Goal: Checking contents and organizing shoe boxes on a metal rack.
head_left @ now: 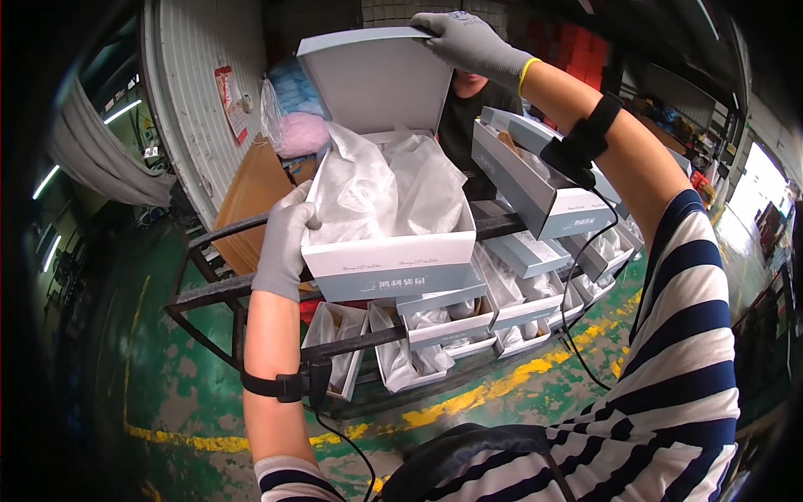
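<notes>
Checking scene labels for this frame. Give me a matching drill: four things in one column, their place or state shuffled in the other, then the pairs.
Things:
1. left hand
2. right hand
3. tissue paper
4. floor line

Place or state:
A. yellow, painted across the green floor
B. grips the near left corner of the open box
C. white, crumpled inside the open box
D. holds the raised lid at its top edge

Pairs: 1-B, 2-D, 3-C, 4-A
</notes>
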The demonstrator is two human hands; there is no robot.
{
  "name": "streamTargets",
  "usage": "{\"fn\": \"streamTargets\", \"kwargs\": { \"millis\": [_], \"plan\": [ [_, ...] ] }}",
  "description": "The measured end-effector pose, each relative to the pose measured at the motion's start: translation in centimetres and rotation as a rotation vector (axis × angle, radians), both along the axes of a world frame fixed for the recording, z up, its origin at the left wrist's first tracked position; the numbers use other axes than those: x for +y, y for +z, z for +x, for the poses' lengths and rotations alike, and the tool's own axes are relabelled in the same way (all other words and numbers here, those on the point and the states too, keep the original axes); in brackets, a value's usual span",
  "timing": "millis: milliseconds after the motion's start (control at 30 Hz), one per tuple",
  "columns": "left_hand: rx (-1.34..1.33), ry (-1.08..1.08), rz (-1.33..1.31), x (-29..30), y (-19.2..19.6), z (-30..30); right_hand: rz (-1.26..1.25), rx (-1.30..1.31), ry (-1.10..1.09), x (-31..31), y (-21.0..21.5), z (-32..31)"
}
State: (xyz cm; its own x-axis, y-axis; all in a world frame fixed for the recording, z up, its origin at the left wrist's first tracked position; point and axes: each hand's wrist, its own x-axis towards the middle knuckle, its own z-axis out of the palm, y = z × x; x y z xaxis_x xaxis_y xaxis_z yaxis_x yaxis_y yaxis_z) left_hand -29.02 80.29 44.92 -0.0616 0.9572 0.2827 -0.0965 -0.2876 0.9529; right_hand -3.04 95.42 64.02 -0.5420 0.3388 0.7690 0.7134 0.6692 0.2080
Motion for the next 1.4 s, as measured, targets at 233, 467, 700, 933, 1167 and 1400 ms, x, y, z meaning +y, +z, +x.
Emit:
{"fn": "streamTargets", "kwargs": {
  "millis": [233, 467, 700, 933, 1167, 1400],
  "plan": [
    [0.027, 0.017, 0.027, 0.3, -0.1, 0.7, -0.044, 0.023, 0.031, -2.4, -1.5, 1.1],
    [0.061, 0.058, 0.036, 0.0, 0.0, 1.0, -0.075, 0.01, 0.124, 0.9, -1.7, 1.1],
    [0.061, 0.02, 0.082, 0.9, -0.7, 0.8, -0.162, 0.123, 0.03, 3.3, -3.4, 1.6],
    [0.091, 0.058, 0.031, 1.0, -0.5, 0.3, -0.141, 0.052, 0.163, 0.9, -2.7, 1.6],
    [0.138, 0.041, 0.032, 1.9, -0.3, 0.5, 0.035, -0.068, 0.15, -2.2, -3.0, 0.3],
    [0.159, -0.032, 0.006, 1.5, 0.3, 0.7, -0.074, 0.08, 0.084, -2.5, -2.8, 1.7]
  ]
}}
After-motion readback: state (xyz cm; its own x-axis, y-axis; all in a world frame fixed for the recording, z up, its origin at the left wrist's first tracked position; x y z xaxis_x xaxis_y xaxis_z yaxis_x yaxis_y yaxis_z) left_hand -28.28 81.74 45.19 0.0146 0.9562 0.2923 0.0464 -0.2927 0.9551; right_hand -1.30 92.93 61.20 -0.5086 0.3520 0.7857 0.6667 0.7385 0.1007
